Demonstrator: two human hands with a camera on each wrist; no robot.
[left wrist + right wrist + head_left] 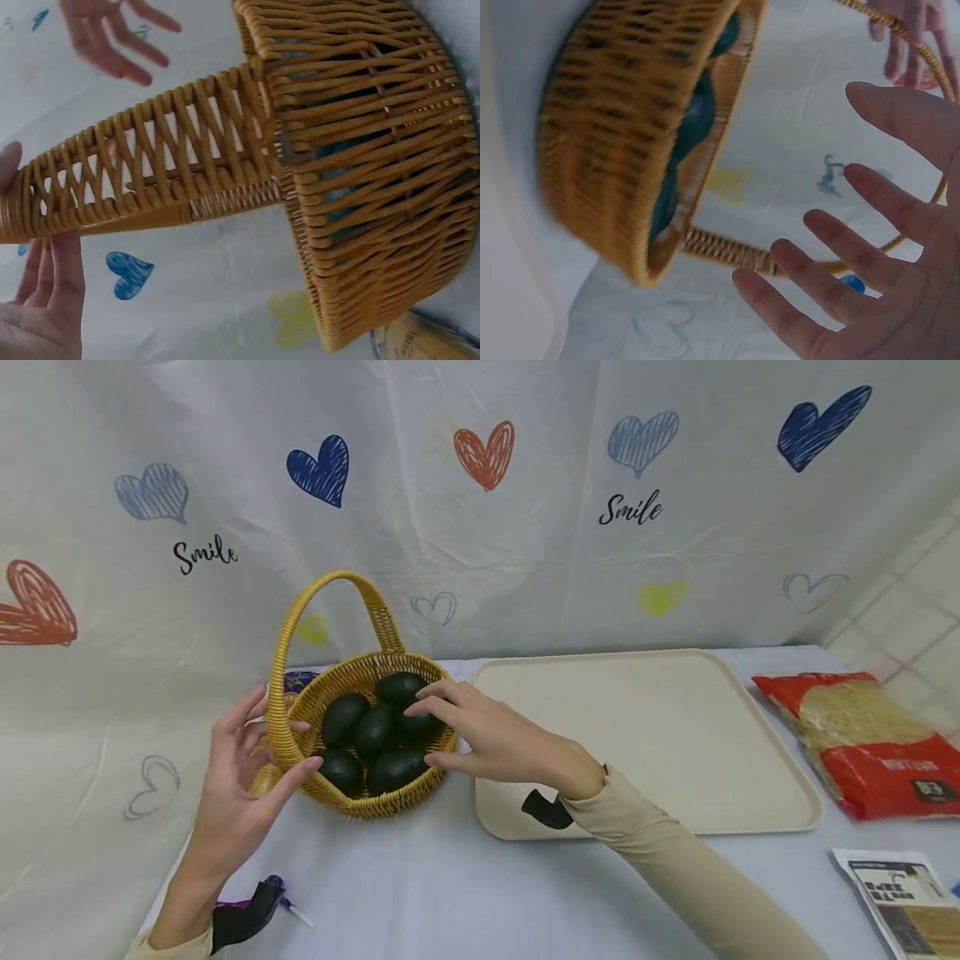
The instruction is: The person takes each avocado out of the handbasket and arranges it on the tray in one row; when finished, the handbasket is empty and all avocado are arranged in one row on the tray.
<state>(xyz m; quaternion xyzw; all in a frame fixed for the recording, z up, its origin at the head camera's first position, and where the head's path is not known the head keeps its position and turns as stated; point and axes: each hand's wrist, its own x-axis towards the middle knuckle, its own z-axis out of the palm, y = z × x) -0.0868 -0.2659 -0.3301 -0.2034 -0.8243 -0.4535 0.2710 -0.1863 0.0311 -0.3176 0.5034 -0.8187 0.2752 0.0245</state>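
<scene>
A yellow wicker basket (375,806) with a tall arched handle (279,693) stands on the table, holding several dark green avocados (377,732). My left hand (238,777) is at the handle's left side, thumb in front and fingers behind. In the left wrist view the handle (150,150) passes between thumb and fingers, which look loosely spread; whether they touch it is unclear. Over the basket's right rim hovers my right hand (487,735), its fingers spread above the avocados. The right wrist view shows that hand (885,255) apart from the basket wall (600,142), holding nothing.
A beige tray (637,735) lies right of the basket. Farther right are a red pasta bag (870,743) and a white-and-brown packet (903,897). A purple lollipop (276,883) lies near my left wrist; a yellow package (420,341) sits behind the basket. A heart-printed curtain (525,543) hangs behind.
</scene>
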